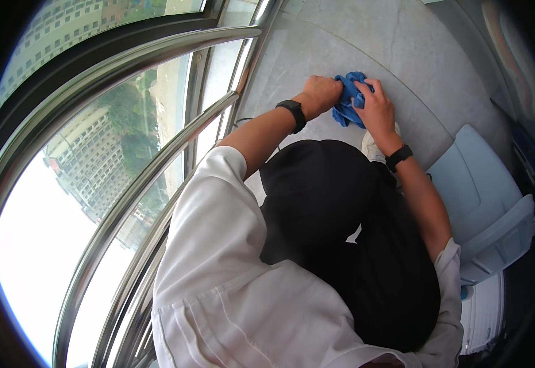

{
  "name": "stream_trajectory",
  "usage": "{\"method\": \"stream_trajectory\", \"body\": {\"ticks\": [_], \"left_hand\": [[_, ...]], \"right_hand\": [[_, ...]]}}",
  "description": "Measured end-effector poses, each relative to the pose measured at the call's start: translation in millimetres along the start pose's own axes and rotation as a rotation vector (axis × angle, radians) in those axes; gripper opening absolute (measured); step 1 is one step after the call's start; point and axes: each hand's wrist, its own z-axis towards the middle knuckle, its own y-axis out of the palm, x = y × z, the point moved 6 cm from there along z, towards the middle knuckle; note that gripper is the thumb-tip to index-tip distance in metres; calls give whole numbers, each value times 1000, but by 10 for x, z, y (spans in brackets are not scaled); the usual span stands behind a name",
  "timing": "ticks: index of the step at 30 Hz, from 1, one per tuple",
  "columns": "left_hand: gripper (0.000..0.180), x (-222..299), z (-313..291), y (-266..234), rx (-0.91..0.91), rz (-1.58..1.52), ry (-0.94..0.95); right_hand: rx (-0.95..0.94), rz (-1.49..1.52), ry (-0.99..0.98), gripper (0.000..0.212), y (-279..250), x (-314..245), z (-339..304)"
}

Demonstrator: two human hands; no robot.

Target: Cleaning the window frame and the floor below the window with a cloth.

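Note:
A crumpled blue cloth (348, 113) is bunched between my two hands, above or against the grey tiled floor; I cannot tell if it touches. My left hand (323, 93) is closed like a fist on the cloth's left side, its fingertips hidden. From the right, my right hand (375, 110) grips the cloth with bent fingers, thumb and fingers pressed into its folds. Each wrist wears a black band. Below the hands are my bent knees in black trousers (316, 190), and a light shoe (372, 146) shows beside my right wrist.
Along the left run metal railings (157, 178) in front of a window with buildings beyond. Grey floor tiles (396, 37) stretch ahead. A light blue plastic bin or container (476, 190) stands close to my right forearm, with a white slatted object (485, 313) below it.

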Motion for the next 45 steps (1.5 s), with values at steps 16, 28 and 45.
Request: {"method": "stream_trajectory", "body": {"ticks": [16,28,45], "left_hand": [[14,-46,616,-671,376,14,-2],[18,-29,-516,556,-242,23,-113],[18,215,828,-643,148,65,-43]], "right_hand": [[227,-64,146,40,-475,294,614],[-131,12,-148,35,260,-303,-373],[310,42,175,43,-680,510,466]]}}
